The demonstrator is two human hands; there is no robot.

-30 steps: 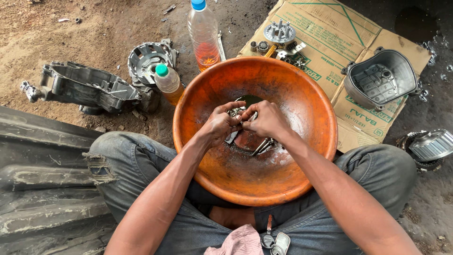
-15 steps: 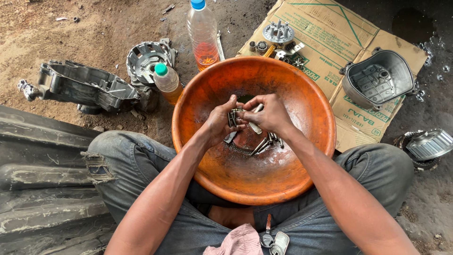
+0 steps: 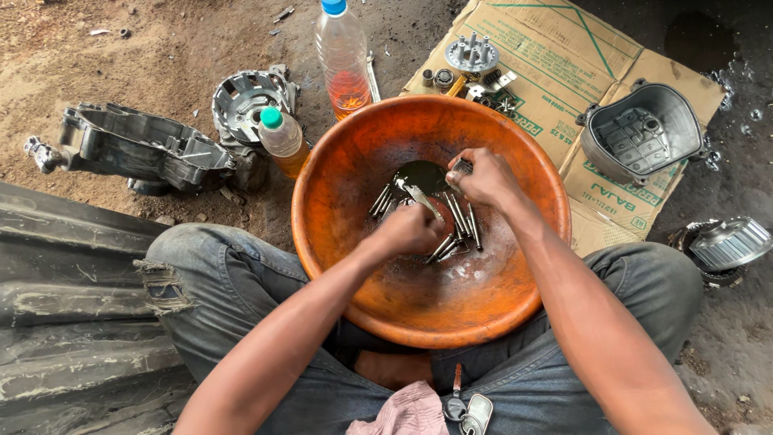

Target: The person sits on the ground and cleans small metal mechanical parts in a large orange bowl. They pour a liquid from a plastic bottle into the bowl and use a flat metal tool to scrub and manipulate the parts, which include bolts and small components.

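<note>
Bolts (image 3: 457,216), long and grey, lie fanned in the bottom of an orange basin (image 3: 338,173) that a seated person grips between denim-clad knees, the rim tucked close so both arms can reach down into it. The left hand (image 3: 412,229) is curled into a loose fist with its fingers pressed together over the near ends of the bolts; what it pinches, if anything, cannot be told. The right hand (image 3: 483,177), just beyond it, has its fingers closed on a small dark metal part (image 3: 462,167) held above a pool of dark liquid (image 3: 423,173), which sits directly ahead of both sets of fingertips. Past the fingers, outside the rim, stand a tall bottle (image 3: 344,56) of orange fluid and a shorter green-capped bottle (image 3: 282,138), close enough to reach. An engine casing (image 3: 137,145) lies well off to the left of the left hand, while a grey cover (image 3: 644,133) rests on flattened cardboard (image 3: 555,64) to the right, keeping it off the dirt.
</note>
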